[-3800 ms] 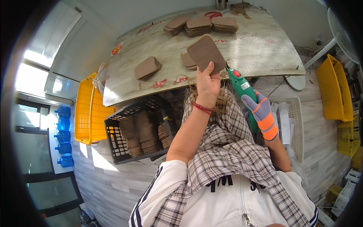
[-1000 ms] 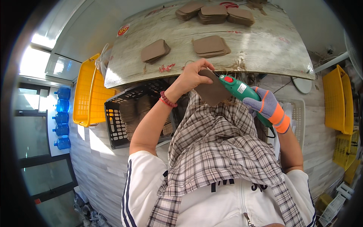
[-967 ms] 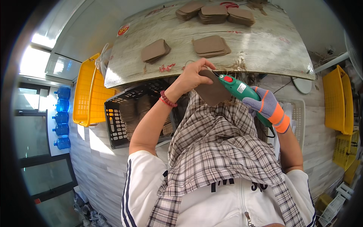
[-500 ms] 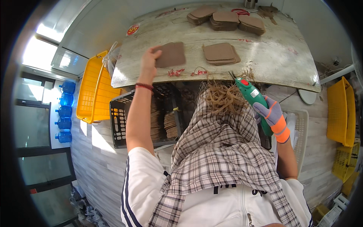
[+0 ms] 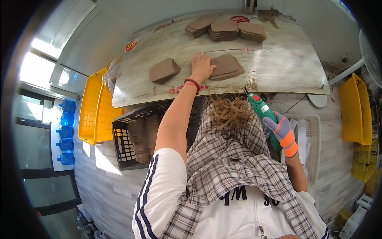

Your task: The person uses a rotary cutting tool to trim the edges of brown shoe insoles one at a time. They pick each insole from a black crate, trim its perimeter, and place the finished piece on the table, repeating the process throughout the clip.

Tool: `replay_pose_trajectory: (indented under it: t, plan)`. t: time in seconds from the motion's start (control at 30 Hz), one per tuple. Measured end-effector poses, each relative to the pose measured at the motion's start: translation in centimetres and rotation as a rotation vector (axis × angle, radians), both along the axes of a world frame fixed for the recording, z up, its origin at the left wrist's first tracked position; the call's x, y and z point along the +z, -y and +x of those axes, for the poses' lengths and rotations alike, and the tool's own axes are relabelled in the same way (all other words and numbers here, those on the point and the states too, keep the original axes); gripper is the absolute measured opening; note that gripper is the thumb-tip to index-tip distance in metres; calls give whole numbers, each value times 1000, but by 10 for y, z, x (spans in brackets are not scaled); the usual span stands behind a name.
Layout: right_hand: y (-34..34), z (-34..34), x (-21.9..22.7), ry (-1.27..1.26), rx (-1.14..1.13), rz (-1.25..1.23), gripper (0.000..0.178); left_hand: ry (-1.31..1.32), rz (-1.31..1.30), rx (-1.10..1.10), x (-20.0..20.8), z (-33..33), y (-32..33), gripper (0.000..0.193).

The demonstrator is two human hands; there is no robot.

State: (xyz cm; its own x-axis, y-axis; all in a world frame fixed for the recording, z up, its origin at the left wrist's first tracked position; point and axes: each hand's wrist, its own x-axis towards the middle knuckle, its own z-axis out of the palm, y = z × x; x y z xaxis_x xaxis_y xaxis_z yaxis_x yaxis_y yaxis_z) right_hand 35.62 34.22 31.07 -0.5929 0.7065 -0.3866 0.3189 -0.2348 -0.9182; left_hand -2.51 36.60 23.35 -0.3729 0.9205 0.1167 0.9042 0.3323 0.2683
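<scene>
From where I stand, the pile of brown pieces (image 5: 227, 67) lies on the table (image 5: 278, 59), immediately to the right of the person's bare left hand (image 5: 203, 67). That hand is palm down with its fingers spread, pointing toward the table's far side; its thumb reaches sideways to the pile's left end, though I cannot tell whether it presses on it. The pile's long axis runs mostly across the table, its right end tipped slightly away from the person. Another brown pile (image 5: 164, 71) sits to the left of the same hand, apart from it.

The gloved right hand (image 5: 281, 132) is the farther one, low beside the lap, its fingers wrapped around a green power tool (image 5: 260, 106). The tool slants away and leftward, its dark tip by the table's front edge, next to the tangle of brown trimmings (image 5: 230, 112) on the checked apron (image 5: 238, 167).
</scene>
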Motion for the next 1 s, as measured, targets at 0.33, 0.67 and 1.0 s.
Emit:
replay_pose_trajectory:
  t: [0.33,0.67,1.0]
  plan:
    - [-3,9,-2,-22,-55,13,37,722,389,62,35,58,53,27]
    - [5,-10,19,-87,-142,70,35,2100,1126,75,60,141,54,31]
    - [12,-14,25,-177,-190,10,32,2262,1216,91,69,170,36,35]
